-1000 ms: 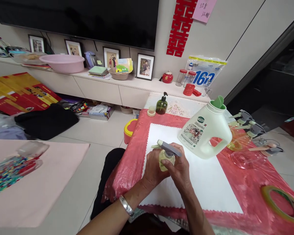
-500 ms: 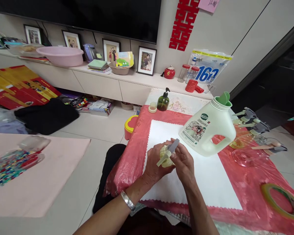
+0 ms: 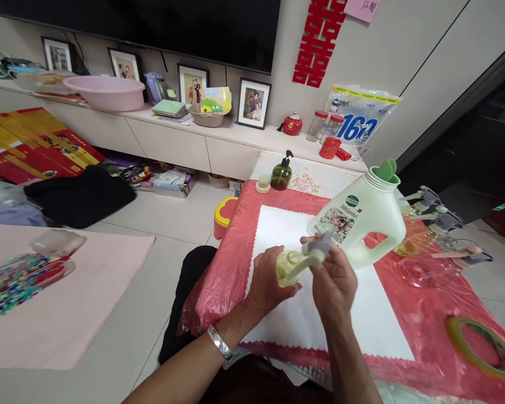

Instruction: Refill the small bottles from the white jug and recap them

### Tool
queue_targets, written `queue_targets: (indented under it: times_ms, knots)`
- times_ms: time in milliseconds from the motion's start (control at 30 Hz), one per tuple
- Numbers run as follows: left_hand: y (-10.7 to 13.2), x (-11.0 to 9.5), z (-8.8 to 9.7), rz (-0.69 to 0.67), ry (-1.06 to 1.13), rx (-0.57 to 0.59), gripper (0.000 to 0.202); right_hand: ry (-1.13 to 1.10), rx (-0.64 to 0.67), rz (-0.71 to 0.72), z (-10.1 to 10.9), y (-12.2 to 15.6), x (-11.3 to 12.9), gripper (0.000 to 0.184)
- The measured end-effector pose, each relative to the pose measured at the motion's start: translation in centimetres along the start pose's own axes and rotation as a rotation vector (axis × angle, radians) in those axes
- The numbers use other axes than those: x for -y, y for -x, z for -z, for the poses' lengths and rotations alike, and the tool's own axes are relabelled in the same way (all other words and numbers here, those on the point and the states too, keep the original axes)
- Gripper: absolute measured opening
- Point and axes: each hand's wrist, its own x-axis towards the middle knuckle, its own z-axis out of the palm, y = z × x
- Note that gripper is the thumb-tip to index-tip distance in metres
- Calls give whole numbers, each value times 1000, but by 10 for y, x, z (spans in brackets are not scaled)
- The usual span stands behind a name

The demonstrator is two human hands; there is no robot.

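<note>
My left hand (image 3: 266, 283) is wrapped round a small pale-green bottle (image 3: 285, 266) above the white mat (image 3: 362, 314). Its round neck is uncovered and faces up. My right hand (image 3: 335, 280) grips the grey and cream pump head (image 3: 315, 252), lifted off to the right with its pale tube slanting back toward the bottle's mouth. A large pale-green detergent jug (image 3: 359, 221) with a green spout stands just behind my right hand.
A red cloth (image 3: 429, 331) covers the low table. Several spray heads and a pink glass dish (image 3: 425, 269) lie at the right, a tape roll (image 3: 483, 345) at the near right. A dark green pump bottle (image 3: 281, 174) stands at the far edge.
My right hand turned the pump head on the small bottle, then lifted it off and to the right; the bottle's mouth now shows. The camera shifted slightly.
</note>
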Motion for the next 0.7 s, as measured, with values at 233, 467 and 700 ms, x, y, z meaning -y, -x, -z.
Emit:
queue_targets:
  times_ms: [233, 467, 700]
  knots:
    - [6, 10, 0, -45, 50, 6, 90, -45, -277, 222, 19, -48, 76, 24]
    - [6, 5, 3, 82, 97, -43, 88, 596, -10, -79, 77, -56, 26, 53]
    - [8, 7, 4, 28, 116, -92, 86, 869, 169, -141, 69, -24, -57, 47]
